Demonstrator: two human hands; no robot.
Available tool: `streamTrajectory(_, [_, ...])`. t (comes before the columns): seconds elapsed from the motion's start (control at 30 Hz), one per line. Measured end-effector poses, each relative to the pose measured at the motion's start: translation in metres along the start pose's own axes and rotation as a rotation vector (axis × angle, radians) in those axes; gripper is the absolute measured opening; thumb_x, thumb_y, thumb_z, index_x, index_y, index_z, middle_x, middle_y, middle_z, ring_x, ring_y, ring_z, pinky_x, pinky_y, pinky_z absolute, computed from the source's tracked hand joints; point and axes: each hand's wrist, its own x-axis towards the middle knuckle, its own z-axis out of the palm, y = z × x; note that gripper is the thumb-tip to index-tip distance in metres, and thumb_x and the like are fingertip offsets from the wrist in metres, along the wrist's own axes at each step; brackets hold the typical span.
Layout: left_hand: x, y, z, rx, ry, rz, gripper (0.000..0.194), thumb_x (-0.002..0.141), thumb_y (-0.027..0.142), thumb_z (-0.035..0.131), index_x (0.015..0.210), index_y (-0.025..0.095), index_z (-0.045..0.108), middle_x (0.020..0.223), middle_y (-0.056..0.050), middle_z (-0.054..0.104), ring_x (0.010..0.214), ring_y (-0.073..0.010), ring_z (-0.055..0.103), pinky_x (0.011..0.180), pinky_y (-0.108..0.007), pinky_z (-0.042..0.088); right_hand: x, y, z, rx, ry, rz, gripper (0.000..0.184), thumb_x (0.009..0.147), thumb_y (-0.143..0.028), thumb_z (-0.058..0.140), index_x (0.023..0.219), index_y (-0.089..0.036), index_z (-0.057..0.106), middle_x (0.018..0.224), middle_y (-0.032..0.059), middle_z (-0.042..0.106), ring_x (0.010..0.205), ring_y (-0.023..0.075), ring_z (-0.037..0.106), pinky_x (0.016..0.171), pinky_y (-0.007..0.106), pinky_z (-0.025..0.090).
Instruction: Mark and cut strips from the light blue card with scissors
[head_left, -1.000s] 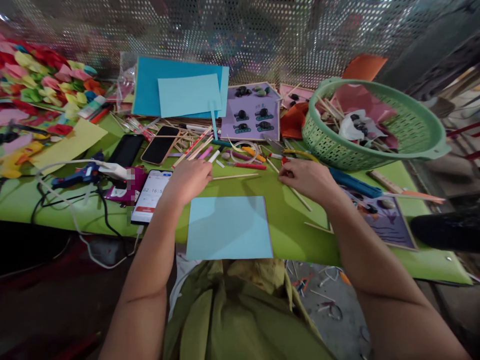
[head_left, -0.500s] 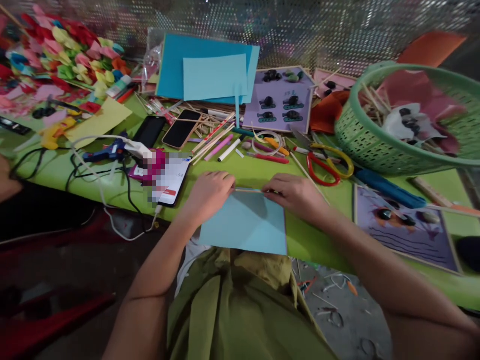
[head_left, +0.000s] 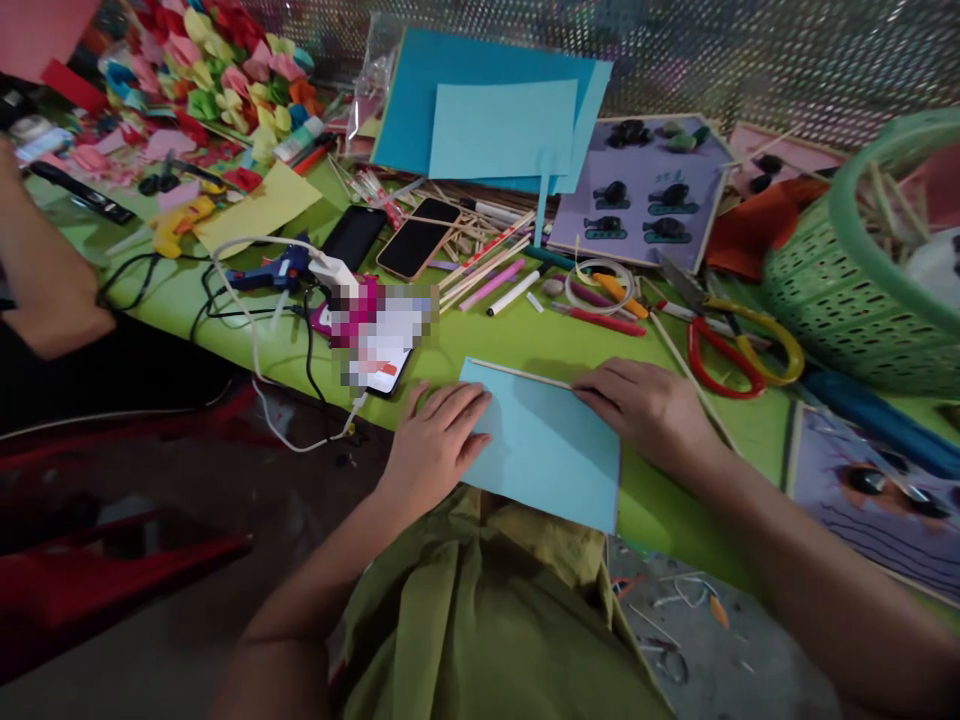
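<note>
A light blue sheet of card (head_left: 544,445) lies at the table's front edge, and a thin wooden stick (head_left: 519,374) runs along its far edge. My left hand (head_left: 441,438) rests over the card's left side, fingers stretched out and a little apart, the thumb toward the card. At the far right corner my right hand (head_left: 646,408) has its fingers together and bent over the stick's end and the card's edge. Its thumb is mostly hidden. A phone (head_left: 390,350) with a lit screen lies beyond my left hand.
Scissors (head_left: 724,357), pens (head_left: 514,293) and sticks lie beyond the card. A green basket (head_left: 817,270) stands at right near a purple picture card (head_left: 862,510). Glue guns (head_left: 262,272) with cables lie at left, and another person's arm (head_left: 45,260) reaches in there.
My left hand has moved off the card's far edge, back to its left side, and its fingers have opened out. The right hand remains at the far right corner. The view has turned left.
</note>
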Motion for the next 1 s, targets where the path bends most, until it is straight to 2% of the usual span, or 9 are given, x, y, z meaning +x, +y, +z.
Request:
streamTrajectory(0.23, [0.012,0.004,0.003,-0.005,-0.014,0.024,0.037,0.105,0.036,0.05,0.135,0.021,0.066,0.138,-0.009,0.07,0.125,-0.0268,0.064,0.119,-0.048,0.034,0.0,0.001,0.001,-0.023,0.003,0.013,0.032,0.105,-0.03,0.049,0.097,-0.021,0.078,0.087,0.0088,0.076,0.074,0.0217,0.068,0.068,0.033,0.048])
streamTrajectory(0.77, [0.016,0.0,0.004,0.052,0.051,0.047,0.029,0.106,0.035,0.05,0.122,0.02,0.069,0.133,-0.007,0.072,0.115,-0.0246,0.065,0.101,-0.043,0.04,0.0,0.001,-0.001,-0.034,0.063,-0.054,0.025,0.103,-0.023,0.054,0.093,-0.019,0.076,0.082,0.0067,0.074,0.071,0.0193,0.067,0.065,0.031,0.047])
streamTrajectory(1.0, [0.02,0.001,0.001,0.082,0.01,0.034,0.034,0.105,0.036,0.051,0.131,0.02,0.067,0.137,-0.007,0.07,0.111,-0.0236,0.065,0.099,-0.043,0.041,-0.001,0.001,0.0,-0.063,0.067,-0.042,0.024,0.103,-0.022,0.055,0.094,-0.019,0.077,0.083,0.0067,0.074,0.07,0.0195,0.068,0.064,0.031,0.047])
